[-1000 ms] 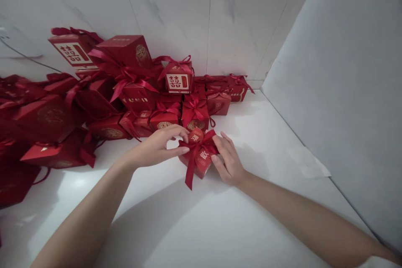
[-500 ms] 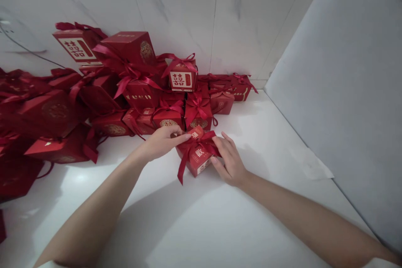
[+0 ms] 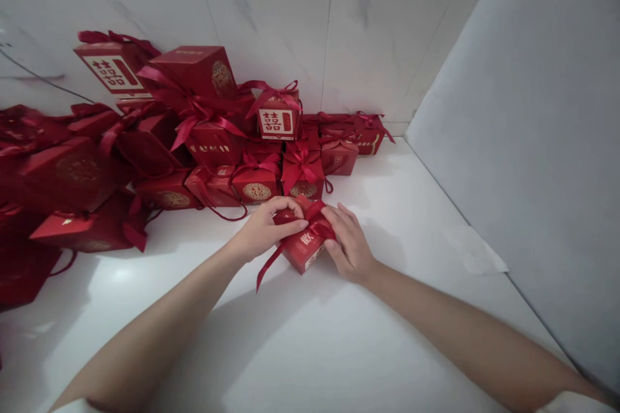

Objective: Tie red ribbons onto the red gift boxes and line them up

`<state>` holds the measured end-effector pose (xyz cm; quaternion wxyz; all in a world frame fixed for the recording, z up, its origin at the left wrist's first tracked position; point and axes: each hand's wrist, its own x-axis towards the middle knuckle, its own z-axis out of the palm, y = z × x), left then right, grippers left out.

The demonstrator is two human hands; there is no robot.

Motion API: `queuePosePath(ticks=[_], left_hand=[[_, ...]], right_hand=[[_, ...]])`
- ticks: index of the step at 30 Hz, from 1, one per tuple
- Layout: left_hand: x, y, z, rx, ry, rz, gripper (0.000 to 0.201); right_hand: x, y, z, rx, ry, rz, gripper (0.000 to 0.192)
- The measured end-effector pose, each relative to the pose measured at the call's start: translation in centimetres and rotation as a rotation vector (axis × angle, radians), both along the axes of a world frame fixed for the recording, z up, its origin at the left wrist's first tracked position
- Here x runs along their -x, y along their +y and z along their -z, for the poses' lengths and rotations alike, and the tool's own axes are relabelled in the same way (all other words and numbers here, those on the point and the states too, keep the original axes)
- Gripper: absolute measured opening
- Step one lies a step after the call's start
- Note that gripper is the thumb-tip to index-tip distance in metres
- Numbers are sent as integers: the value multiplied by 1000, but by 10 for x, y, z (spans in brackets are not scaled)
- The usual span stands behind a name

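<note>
The box [image 3: 297, 251] is flanked by the left hand [image 3: 264, 224] and right hand [image 3: 352, 246], its bow [image 3: 320, 228] seemingly pinched from both sides.

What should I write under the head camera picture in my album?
Left fingers and right fingers at the red ribbon of one small box, near a pile of red boxes.
</note>
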<state>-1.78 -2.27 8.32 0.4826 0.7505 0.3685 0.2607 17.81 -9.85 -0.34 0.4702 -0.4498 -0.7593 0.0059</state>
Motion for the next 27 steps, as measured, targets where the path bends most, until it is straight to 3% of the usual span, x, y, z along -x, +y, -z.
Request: queuePosePath(ticks=[9,15,17,20,23,27], left_hand=[[-2,0,-2,-45,45,39,16],[-2,0,1,-81,63,44,16],[-4,-2,9,-115,-3,20,19],[-6,-6,26,-142,-257,-63,28],[-3,-6,45,-154,-427,-117,38],[7,6,64,-109,-411,-38,47]], right_hand=[[6,-4,-3,43,149,42,45],[3,-8,-4,102,226,-5,40],[0,-5,-2,89,249,-26,35],[-8,0,-1,136,450,-75,33],[-19,7,-2,260,608,-195,49],[-34,16,-3,523,428,-536,102]])
